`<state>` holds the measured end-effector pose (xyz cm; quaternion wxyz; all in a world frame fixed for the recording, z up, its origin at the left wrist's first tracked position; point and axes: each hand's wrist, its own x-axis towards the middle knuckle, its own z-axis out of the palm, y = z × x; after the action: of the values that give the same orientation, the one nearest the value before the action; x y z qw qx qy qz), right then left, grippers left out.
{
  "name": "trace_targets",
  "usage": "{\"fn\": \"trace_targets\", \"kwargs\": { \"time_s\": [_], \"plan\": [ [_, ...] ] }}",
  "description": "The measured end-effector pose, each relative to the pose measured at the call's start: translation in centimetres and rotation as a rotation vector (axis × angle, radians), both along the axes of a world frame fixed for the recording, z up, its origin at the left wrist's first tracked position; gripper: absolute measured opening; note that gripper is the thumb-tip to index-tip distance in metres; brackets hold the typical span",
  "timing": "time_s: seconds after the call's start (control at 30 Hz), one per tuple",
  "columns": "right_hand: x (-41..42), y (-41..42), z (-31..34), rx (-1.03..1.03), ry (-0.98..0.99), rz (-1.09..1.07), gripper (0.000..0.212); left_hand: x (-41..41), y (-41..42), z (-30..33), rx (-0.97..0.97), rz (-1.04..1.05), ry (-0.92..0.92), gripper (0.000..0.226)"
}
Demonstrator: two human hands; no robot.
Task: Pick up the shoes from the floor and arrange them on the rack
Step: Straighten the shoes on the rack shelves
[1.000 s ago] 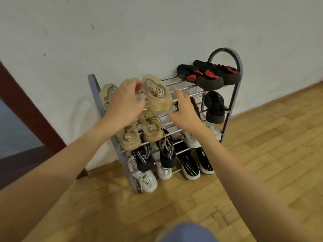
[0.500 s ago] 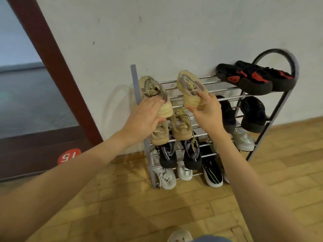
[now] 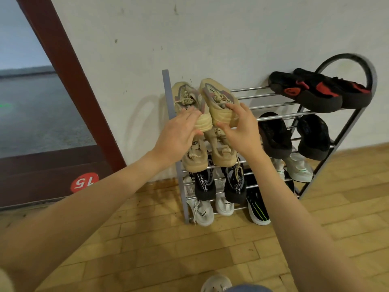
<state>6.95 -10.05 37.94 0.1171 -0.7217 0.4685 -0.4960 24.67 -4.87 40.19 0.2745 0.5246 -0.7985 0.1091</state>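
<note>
A metal shoe rack (image 3: 273,95) leans against the white wall. Two beige sneakers lie side by side at the left end of its top shelf: the left beige sneaker (image 3: 186,98) and the right beige sneaker (image 3: 219,98). My left hand (image 3: 179,135) rests on the heel of the left one, fingers spread. My right hand (image 3: 242,131) grips the heel of the right one, thumb beneath and fingers on top. A black and red pair (image 3: 311,93) fills the shelf's right end. The lower shelves hold a beige pair (image 3: 223,154), black shoes (image 3: 273,135) and white sneakers (image 3: 202,211).
A dark red door frame (image 3: 69,70) with a red "15" sticker (image 3: 84,182) stands left of the rack. Wooden parquet floor (image 3: 168,249) spreads in front. A light shoe on my foot (image 3: 216,283) shows at the bottom edge.
The right beige sneaker went from tilted up in my hands down onto the top shelf beside the left one. My left hand shifted to the left sneaker's heel. The view panned left.
</note>
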Motion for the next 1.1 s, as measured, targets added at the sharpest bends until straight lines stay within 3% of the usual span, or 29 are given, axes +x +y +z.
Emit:
{"fn": "trace_targets", "kwargs": {
  "time_s": [0.43, 0.63, 0.7, 0.77, 0.83, 0.9, 1.0, 1.1],
  "plan": [
    [-0.4, -0.6, -0.1, 0.023, 0.076, 0.018, 0.056, 0.0, -1.3, 0.2, -0.004, 0.037, 0.023, 0.042],
    [-1.6, 0.2, -0.9, -0.072, 0.28, 0.034, 0.067, 0.0, -0.5, 0.0, 0.035, 0.032, 0.08, 0.061],
    [-2.1, 1.3, -1.9, -0.157, 0.236, -0.04, 0.059, 0.0, 0.9, -0.9, -0.103, 0.022, 0.149, 0.057],
    [-2.6, 2.4, -3.4, -0.291, 0.209, -0.149, 0.037, 0.0, 2.3, -2.4, -0.242, 0.01, 0.196, 0.041],
    [-3.6, 2.8, -5.0, -0.35, 0.35, -0.154, 0.021, 0.2, 3.3, -4.2, -0.255, -0.008, 0.182, 0.029],
    [-4.2, 2.8, -6.6, -0.214, 0.546, -0.092, 0.021, 0.4, 3.7, -6.1, -0.171, -0.011, 0.105, 0.026],
    [-4.1, 2.7, -8.7, 0.112, 0.68, 0.003, 0.052, 0.2, 3.2, -8.5, 0.012, 0.022, -0.008, 0.037],
    [-3.3, 1.5, -9.7, 0.302, 0.729, 0.054, 0.075, -0.1, 1.9, -10.0, 0.126, 0.075, -0.088, 0.052]
  ]
}}
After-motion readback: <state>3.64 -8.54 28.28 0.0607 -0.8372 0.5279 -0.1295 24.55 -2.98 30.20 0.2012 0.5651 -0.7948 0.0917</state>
